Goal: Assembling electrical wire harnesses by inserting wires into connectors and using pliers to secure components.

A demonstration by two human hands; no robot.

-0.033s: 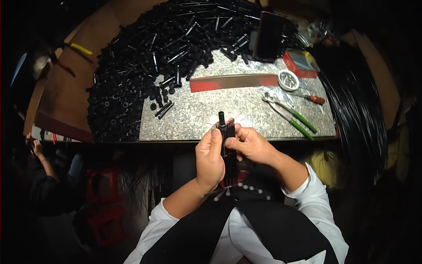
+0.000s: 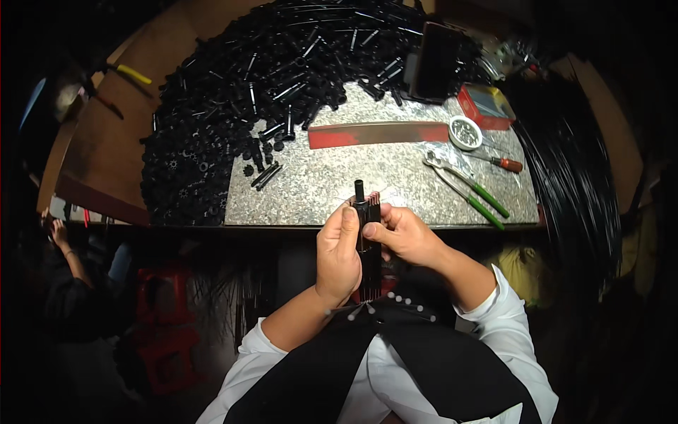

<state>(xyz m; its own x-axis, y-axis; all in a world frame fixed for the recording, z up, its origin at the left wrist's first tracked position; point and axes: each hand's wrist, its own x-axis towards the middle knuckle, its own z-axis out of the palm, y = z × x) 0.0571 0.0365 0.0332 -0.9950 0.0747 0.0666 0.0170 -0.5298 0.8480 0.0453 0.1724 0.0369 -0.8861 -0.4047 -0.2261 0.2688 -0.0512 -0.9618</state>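
Observation:
Both my hands hold a folded black umbrella frame (image 2: 366, 261) upright in front of my body, just past the bench's near edge. A short black tube sticks up from its top. Thin ribs run down its length, and pale rounded tips fan out at the lower end. My left hand (image 2: 339, 251) wraps around the frame's left side, thumb pointing up along it. From the right, my right hand (image 2: 402, 233) pinches it, with the thumb pressed on the front. Some of the fingers are hidden behind the frame.
A large heap of black plastic parts (image 2: 233, 106) covers the bench's (image 2: 339, 177) far and left sides. A red bar (image 2: 381, 134), white cup (image 2: 465, 133), red box (image 2: 486, 106), screwdriver (image 2: 506, 165) and green-handled pliers (image 2: 480, 198) lie beyond my hands. Black rods (image 2: 572, 162) hang at right.
The whole view has shifted very slightly. My hands keep the same hold on the umbrella frame.

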